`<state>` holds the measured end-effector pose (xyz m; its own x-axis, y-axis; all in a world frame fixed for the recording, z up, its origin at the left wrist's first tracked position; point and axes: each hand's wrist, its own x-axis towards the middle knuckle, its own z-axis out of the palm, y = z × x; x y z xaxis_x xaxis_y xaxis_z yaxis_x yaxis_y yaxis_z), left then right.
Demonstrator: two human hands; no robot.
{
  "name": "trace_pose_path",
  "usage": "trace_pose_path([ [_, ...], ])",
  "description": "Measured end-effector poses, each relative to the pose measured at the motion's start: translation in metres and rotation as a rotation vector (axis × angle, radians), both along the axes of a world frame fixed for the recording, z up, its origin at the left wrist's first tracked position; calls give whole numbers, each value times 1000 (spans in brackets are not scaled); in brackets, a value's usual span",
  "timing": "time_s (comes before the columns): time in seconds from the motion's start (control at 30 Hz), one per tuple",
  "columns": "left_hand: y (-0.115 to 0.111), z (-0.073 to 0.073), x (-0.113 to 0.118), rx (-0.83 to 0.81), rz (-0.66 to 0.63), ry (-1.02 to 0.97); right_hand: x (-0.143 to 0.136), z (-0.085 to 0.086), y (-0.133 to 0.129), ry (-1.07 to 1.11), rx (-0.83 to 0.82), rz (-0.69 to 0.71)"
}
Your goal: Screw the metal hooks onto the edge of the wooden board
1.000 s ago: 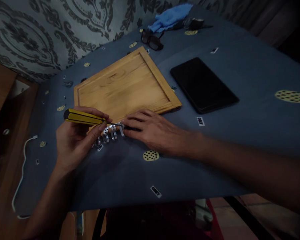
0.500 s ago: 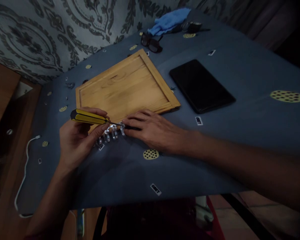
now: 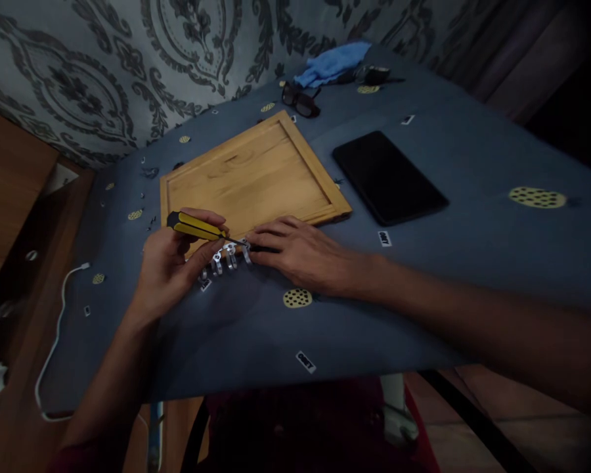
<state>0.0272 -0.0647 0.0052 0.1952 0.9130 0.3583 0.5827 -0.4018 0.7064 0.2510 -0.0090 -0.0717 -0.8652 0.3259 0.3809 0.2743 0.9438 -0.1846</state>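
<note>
My left hand (image 3: 165,266) is closed around a yellow and black screwdriver (image 3: 199,226), whose thin shaft points right. Its tip meets the right part of a silvery metal hook rail (image 3: 232,256) along the near edge of a framed wooden panel (image 3: 236,177). Several curved hooks hang over that edge. My right hand (image 3: 303,256) lies over the panel's near edge, its thumb and forefinger pressed on the rail's right end beside the screwdriver tip. Those fingers hide the rail's end and any screw at the tip.
A black tablet (image 3: 389,177) lies right of the panel. Sunglasses (image 3: 300,102) and a blue cloth (image 3: 335,64) are at the back. Small metal pieces (image 3: 150,223) sit left of the panel. A white cable (image 3: 59,328) runs along the left table edge.
The whole scene has shifted slightly in view as the head camera moved. Both hands keep their places at the hook rail, and the screwdriver tip stays by my right fingers.
</note>
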Motion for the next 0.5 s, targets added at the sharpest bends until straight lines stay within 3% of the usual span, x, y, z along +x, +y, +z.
trace_pose_path([
  [0.23,1,-5,2,-46,-58,-64,2,0,-1,30,40,15],
  [0.5,5,-13,4,91,-71,-123,-1,-3,-1,32,23,6],
])
